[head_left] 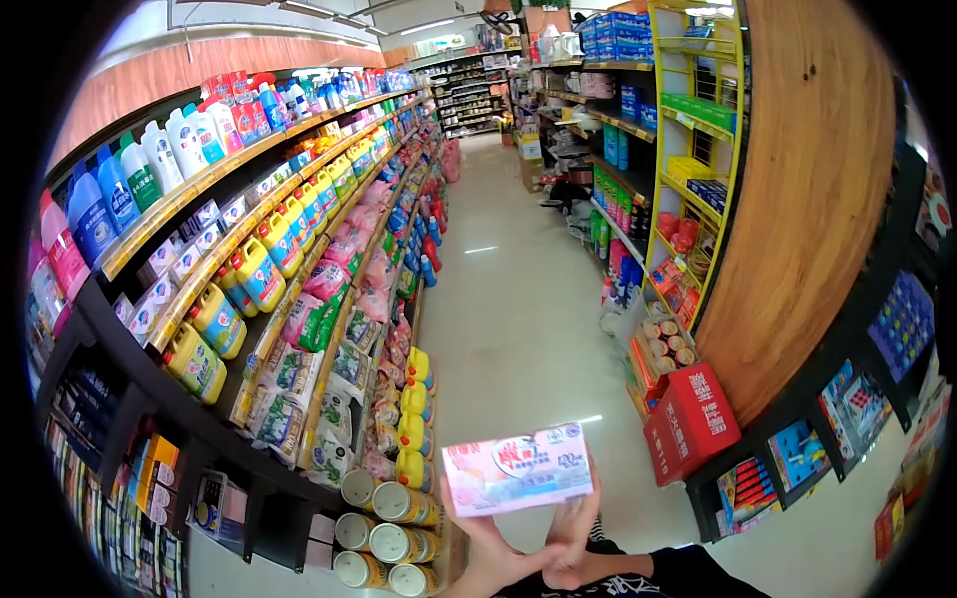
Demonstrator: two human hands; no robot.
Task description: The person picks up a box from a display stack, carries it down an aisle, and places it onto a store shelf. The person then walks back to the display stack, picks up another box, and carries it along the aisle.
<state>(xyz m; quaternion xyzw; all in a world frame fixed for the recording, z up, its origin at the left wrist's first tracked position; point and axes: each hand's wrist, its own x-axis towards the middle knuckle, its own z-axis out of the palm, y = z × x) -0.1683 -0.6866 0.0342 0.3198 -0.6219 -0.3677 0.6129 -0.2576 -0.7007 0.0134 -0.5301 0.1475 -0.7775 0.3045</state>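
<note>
Pink-white pack sits low in view, over the aisle floor; left hand and right hand grasp it at opposite ends, grip firm-looking. Progress: pack already in hand, off the shelves, not set down; nothing more shows as done. Oblong block, printed wrap, probably thin film. Nearby: round-lidded tubs, handled yellow jugs, boxy red carton, wood-grain panel. Floor smooth, shiny.

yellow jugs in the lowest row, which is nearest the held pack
The front jug, just behind the cans; the others sit farther from the pack.
</note>
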